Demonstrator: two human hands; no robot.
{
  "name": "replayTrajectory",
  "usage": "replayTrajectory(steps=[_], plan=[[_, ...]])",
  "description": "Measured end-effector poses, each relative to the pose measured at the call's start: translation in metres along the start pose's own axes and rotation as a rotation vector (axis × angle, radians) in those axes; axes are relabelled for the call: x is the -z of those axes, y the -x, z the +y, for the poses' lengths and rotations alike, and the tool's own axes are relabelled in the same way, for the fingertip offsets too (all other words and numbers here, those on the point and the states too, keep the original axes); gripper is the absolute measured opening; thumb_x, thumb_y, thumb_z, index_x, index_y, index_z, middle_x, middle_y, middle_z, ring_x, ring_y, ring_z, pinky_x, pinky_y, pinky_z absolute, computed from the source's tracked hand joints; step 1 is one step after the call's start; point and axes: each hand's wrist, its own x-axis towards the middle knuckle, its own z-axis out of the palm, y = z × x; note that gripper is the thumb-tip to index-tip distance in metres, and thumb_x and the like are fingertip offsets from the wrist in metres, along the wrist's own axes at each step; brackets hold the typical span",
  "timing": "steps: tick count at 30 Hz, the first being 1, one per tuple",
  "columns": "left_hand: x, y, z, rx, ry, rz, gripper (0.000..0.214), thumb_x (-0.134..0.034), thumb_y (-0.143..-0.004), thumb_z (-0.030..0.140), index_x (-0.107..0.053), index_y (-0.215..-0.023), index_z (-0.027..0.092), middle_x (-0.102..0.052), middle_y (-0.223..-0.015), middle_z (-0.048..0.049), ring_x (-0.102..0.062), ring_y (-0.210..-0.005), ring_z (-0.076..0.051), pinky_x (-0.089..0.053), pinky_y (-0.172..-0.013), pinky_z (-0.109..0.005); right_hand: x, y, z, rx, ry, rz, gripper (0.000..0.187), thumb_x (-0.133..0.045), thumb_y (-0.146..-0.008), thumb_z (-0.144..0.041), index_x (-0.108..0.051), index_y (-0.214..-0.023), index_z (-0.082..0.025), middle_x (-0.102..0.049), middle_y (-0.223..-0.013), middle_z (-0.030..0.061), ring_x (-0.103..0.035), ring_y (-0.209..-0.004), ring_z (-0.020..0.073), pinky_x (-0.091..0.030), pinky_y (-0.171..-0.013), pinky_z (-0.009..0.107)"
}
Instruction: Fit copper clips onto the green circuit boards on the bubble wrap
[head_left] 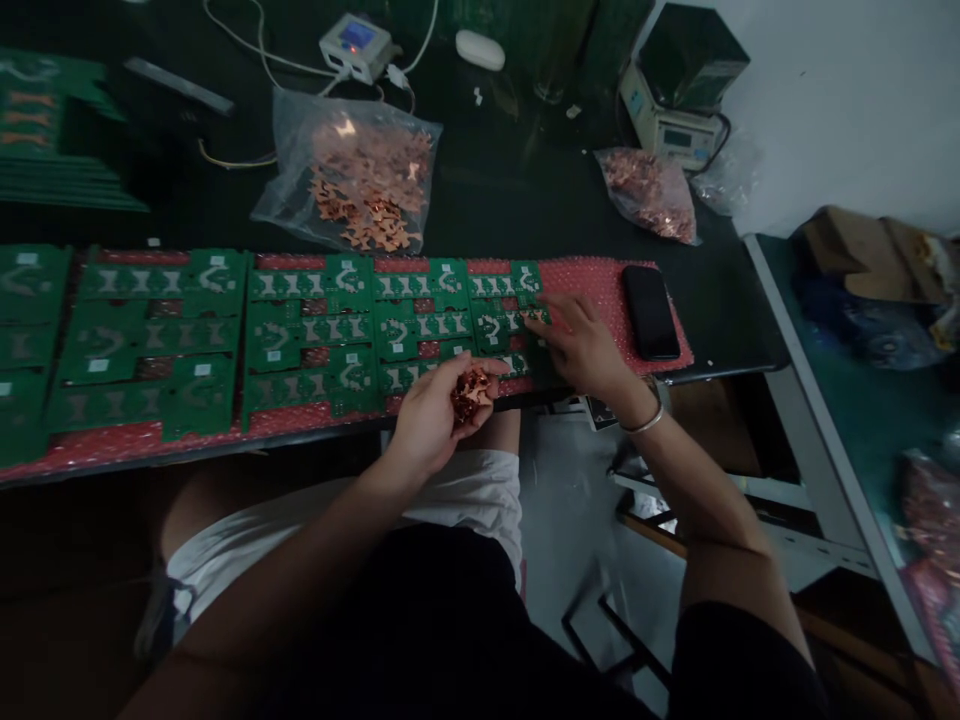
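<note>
My left hand (431, 415) is cupped around a small heap of shiny copper pieces (472, 395), just in front of the table edge. My right hand (585, 345) reaches over the rightmost green circuit board (491, 305), its fingers stretched out and apart. Its fingertips touch the board's right side, where a small copper-coloured piece (535, 316) shows beside them. Whether the fingers grip that piece is hard to make out. More green circuit boards (307, 330) lie in a row to the left, with silvery bow-tie-shaped pads and white labels.
Pink bubble wrap (577, 275) lies under the boards, with a black phone (650, 312) at its right end. Behind are a large bag of copper pieces (367, 185), a smaller bag (651, 190), a scale (679, 135) and a white device with cables (358, 45). Stacked boards (67, 180) stand far left.
</note>
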Motion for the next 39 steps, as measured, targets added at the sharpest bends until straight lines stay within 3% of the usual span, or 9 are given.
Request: replayTrajectory(steps=[3,7,11,15,19,26,30,34,39], plan=[[-0.002,0.002,-0.001,0.001,-0.004,-0.002,0.042,-0.065,-0.075,0.052,-0.073,-0.081,0.011,-0.059,-0.066,-0.0032,-0.047,-0.043,-0.008,-0.022,-0.035,-0.021,0.004,-0.003,-0.033,-0.035,-0.19,0.143,0.025,-0.052,-0.096,-0.021,-0.066,-0.117,-0.025,-0.063,-0.113,0.01,-0.059,-0.106,0.0233,-0.051,-0.093,0.045],[-0.005,0.005,-0.003,0.013,0.002,0.057,0.037,-0.067,-0.073,0.052,-0.062,-0.071,0.015,-0.059,-0.059,-0.0016,-0.046,-0.039,-0.009,-0.02,-0.033,-0.019,0.003,-0.008,-0.064,0.059,-0.279,0.109,0.018,-0.06,-0.095,-0.03,-0.068,-0.111,-0.028,-0.065,-0.103,0.0064,-0.06,-0.097,0.0216,-0.051,-0.089,0.044],[-0.004,0.006,-0.007,0.038,0.075,0.064,0.034,-0.072,-0.072,0.047,-0.059,-0.07,0.015,-0.058,-0.058,0.0001,-0.05,-0.043,-0.009,-0.034,-0.038,-0.018,0.002,-0.008,-0.071,0.09,-0.293,0.126,0.014,-0.06,-0.095,-0.029,-0.07,-0.105,-0.029,-0.066,-0.094,0.0045,-0.061,-0.092,0.0205,-0.053,-0.086,0.043],[-0.002,0.005,-0.009,0.053,0.133,-0.01,0.035,-0.072,-0.073,0.047,-0.061,-0.069,0.014,-0.059,-0.059,-0.0012,-0.049,-0.043,-0.008,-0.034,-0.038,-0.019,0.004,0.004,-0.066,0.198,-0.184,0.188,0.028,-0.058,-0.095,-0.021,-0.065,-0.12,-0.034,-0.07,-0.106,0.0043,-0.064,-0.1,0.022,-0.055,-0.086,0.043],[-0.002,0.006,-0.006,0.004,0.097,0.009,0.03,-0.081,-0.067,0.038,-0.064,-0.07,0.014,-0.059,-0.061,0.0002,-0.048,-0.047,-0.005,-0.033,-0.041,-0.014,0.003,0.015,-0.061,0.358,-0.092,0.147,0.042,-0.057,-0.094,-0.013,-0.057,-0.132,-0.031,-0.069,-0.124,0.006,-0.064,-0.111,0.0234,-0.056,-0.09,0.044],[-0.002,0.005,-0.009,-0.078,-0.018,-0.011,0.027,-0.082,-0.068,0.035,-0.069,-0.075,0.014,-0.058,-0.063,0.0005,-0.043,-0.046,-0.003,-0.026,-0.041,-0.014,-0.002,0.017,-0.064,0.177,-0.243,0.174,0.029,-0.065,-0.091,-0.019,-0.064,-0.118,-0.032,-0.07,-0.119,0.006,-0.066,-0.109,0.0215,-0.059,-0.092,0.045],[-0.004,0.006,-0.007,-0.077,-0.001,-0.005,0.026,-0.082,-0.067,0.035,-0.07,-0.078,0.014,-0.057,-0.064,0.0007,-0.042,-0.046,-0.004,-0.024,-0.04,-0.015,0.001,0.009,-0.062,0.094,-0.337,0.207,0.017,-0.065,-0.092,-0.022,-0.07,-0.108,-0.027,-0.073,-0.109,0.0071,-0.069,-0.101,0.0188,-0.06,-0.088,0.039],[-0.004,0.008,-0.004,-0.066,0.004,-0.003,0.029,-0.079,-0.071,0.038,-0.073,-0.086,0.013,-0.056,-0.064,0.0002,-0.042,-0.046,-0.005,-0.023,-0.04,-0.017,-0.004,-0.006,-0.034,-0.007,-0.333,0.193,0.016,-0.06,-0.095,-0.026,-0.072,-0.105,-0.026,-0.075,-0.109,0.0064,-0.069,-0.103,0.0201,-0.058,-0.094,0.042],[-0.002,0.01,-0.001,-0.062,0.004,-0.01,0.031,-0.077,-0.074,0.04,-0.075,-0.087,0.013,-0.054,-0.065,-0.0002,-0.042,-0.047,-0.005,-0.024,-0.041,-0.017,-0.021,-0.017,0.005,0.005,-0.245,0.135,0.018,-0.057,-0.096,-0.025,-0.074,-0.103,-0.023,-0.075,-0.109,0.0066,-0.066,-0.102,0.0218,-0.056,-0.094,0.045]])
